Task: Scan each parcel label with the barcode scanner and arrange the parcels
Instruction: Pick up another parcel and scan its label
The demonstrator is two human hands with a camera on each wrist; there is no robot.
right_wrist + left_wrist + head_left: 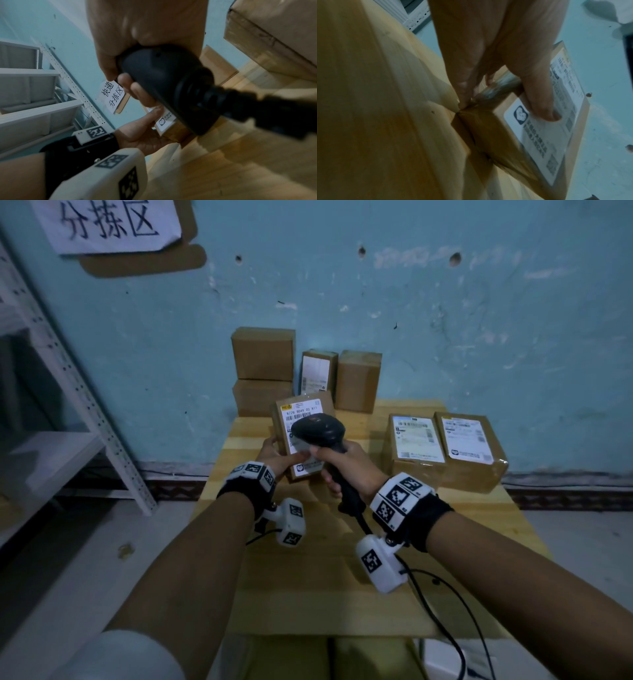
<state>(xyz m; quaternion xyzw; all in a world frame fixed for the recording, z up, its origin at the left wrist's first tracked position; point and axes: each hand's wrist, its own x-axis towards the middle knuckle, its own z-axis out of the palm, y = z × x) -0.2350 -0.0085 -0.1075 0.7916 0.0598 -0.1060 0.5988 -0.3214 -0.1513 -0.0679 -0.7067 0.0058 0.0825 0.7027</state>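
My left hand [274,455] grips a small brown parcel [301,410] tilted up over the wooden table [308,577], its white label facing me. In the left wrist view the thumb presses on the label [539,142] while the other fingers curl behind the parcel [488,135]. My right hand [346,465] holds a black barcode scanner [318,429] by its handle, the head right over the label's middle. The right wrist view shows the scanner handle [163,78] in my fist and its cable trailing off.
Two labelled parcels [416,445] [469,446] lie side by side on the table's right. Several brown boxes [263,354] stand stacked against the blue wall at the back. A white metal shelf [68,392] stands at the left. The scanner cable [438,621] runs off the front edge.
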